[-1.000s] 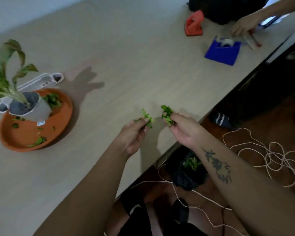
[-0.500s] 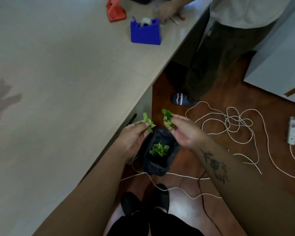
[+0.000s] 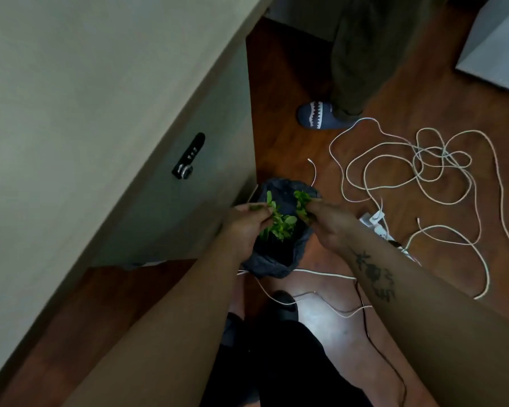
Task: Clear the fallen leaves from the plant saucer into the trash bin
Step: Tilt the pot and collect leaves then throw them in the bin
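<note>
Since the earlier frames both hands have been carried off the table edge and lowered over the bin. The view has swung down, so the saucer and plant are now out of frame.

Upper left: table top. Below its edge a cabinet side with a black lock is seen.

Centre: the left hand is held over the left rim of the trash bin, a dark bag-lined bin on the floor. A small tuft of leaves is pinched between its thumb and fingertips. Dropped leaves are seen inside the bin, directly below that tuft. They overlap it in view, so the boundary cannot be fully told.

Just right of centre: the right hand pinches a second tuft at its fingertips, over the bin's upper right rim. The tufts are near each other, not touching.

Right half: another person's slipper is seen at top centre. A power strip and loose white cable lie on the wood floor.

The step is judged as the drop. The pinches should be released only with the fingertips inside the rim outline and low over the opening, since light scraps drift. The right tuft sits close to the rim and should be brought inward first. Fingers should be rubbed apart so nothing sticks. What remains in the saucer cannot be told here.
</note>
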{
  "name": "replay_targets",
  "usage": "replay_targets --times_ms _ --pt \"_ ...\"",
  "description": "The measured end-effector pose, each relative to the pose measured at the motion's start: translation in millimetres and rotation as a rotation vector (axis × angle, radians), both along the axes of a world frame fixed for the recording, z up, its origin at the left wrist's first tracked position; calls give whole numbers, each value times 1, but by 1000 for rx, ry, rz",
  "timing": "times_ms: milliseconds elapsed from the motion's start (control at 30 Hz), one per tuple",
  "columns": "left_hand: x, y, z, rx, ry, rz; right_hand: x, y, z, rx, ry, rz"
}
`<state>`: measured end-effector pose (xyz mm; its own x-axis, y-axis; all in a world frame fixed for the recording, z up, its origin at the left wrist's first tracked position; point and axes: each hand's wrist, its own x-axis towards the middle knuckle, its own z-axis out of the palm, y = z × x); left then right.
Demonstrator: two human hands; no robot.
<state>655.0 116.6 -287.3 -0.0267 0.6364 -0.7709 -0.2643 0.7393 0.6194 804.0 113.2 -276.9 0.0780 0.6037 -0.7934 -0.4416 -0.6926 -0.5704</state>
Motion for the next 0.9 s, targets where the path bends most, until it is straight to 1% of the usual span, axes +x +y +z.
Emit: replay_targets --times_ms 67,133,200,233,300,367,467,567,667,733,800,900 --pt "1 1 -27 -31 57 -45 0 0 -29 -19 -13 56" --pt "-1 3 -52 -44 190 -207 2 -1 -56 -75 -91 156" --pt "-4 3 -69 -43 307 -356 6 -3 -77 -87 -183 239" --pt "-5 4 -73 -27 336 -378 8 -3 -85 -70 -234 256" --pt "-7 4 -73 18 391 -357 11 -4 -90 -4 -360 274" --pt "-9 3 -65 81 422 -338 12 -5 -81 46 -493 321" --pt "-9 0 -34 136 392 -314 10 -4 -47 92 -623 359" --pt "-9 -1 17 195 381 -285 4 0 7 159 -613 363" --pt "-14 -4 81 310 406 -326 -6 5 75 286 -637 399" --pt "-23 -7 128 394 460 -365 -14 7 122 381 -679 448" --pt "-34 -9 165 488 541 -404 -23 12 156 484 -751 552" --pt "-66 -15 219 582 650 -311 -47 23 205 592 -842 676"
